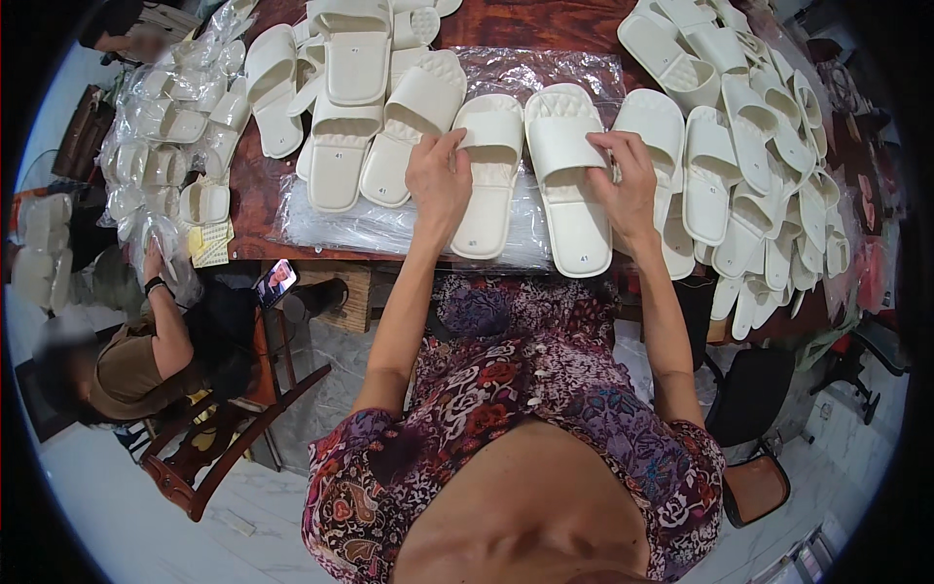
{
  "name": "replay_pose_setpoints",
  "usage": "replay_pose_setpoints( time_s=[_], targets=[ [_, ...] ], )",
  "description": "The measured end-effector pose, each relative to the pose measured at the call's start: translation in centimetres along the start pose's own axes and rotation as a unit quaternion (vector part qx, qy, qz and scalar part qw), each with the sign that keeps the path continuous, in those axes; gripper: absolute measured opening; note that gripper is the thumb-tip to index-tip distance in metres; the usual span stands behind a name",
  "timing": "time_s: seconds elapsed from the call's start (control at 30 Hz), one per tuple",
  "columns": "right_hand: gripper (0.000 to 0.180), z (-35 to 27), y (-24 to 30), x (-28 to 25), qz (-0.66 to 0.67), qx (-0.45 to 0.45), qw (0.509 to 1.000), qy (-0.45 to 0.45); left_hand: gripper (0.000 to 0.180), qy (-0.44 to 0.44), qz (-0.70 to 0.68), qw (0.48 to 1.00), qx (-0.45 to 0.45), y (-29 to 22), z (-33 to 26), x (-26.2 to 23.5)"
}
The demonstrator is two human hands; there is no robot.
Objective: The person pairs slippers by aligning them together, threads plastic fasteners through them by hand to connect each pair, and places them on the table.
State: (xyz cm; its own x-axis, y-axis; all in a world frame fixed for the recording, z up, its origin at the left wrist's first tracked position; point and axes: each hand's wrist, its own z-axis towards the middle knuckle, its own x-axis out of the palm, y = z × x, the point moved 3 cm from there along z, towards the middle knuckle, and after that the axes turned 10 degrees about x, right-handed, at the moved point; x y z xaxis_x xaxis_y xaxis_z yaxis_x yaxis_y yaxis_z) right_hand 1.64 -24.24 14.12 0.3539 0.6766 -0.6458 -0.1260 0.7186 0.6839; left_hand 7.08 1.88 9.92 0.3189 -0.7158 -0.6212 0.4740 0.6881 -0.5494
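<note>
Two cream slide slippers are side by side in front of me, toes pointing away. My left hand (440, 183) pinches the strap edge of the left slipper (484, 209). The fingers of my right hand (628, 177) are closed on the strap of the right slipper (576, 229), with the thumb at its opening. Both slippers are over a spread of clear plastic bags (336, 226). More cream slippers (341, 146) lie just left of my left hand, some stacked on each other. Beside my right hand is another slipper (647, 127), partly hidden by that hand.
A large heap of loose slippers (749, 127) covers the right of the reddish wooden table (530, 21). Slippers in clear bags (175, 127) pile up on the left. There a co-worker (146, 360) sits by a wooden chair (233, 438), near a lit phone (276, 282). A black chair (754, 389) stands right.
</note>
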Motion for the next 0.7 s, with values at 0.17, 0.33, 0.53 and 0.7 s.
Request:
replay_pose_setpoints(
  time_s=[0.17,0.33,0.53,0.7],
  targets=[
    [0.039,0.5,0.0,0.8,-0.018,-0.037,0.997,-0.062,0.025,-0.005,-0.106,0.991,-0.083,-0.7,-2.2,-0.9],
    [0.038,0.4,0.0,1.1,-0.043,-0.058,0.993,-0.094,0.028,-0.001,-0.1,0.993,-0.063,-1.3,-3.0,-1.0],
    [0.025,-2.0,1.9,0.3,-0.054,-0.058,0.988,-0.13,0.032,-0.023,-0.069,0.997,0.02,-3.3,-2.5,-1.7],
    [0.026,-4.2,2.9,1.4,-0.082,-0.055,0.995,-0.02,0.027,-0.009,-0.093,0.993,0.069,-6.0,-3.2,-1.8]
  ],
)
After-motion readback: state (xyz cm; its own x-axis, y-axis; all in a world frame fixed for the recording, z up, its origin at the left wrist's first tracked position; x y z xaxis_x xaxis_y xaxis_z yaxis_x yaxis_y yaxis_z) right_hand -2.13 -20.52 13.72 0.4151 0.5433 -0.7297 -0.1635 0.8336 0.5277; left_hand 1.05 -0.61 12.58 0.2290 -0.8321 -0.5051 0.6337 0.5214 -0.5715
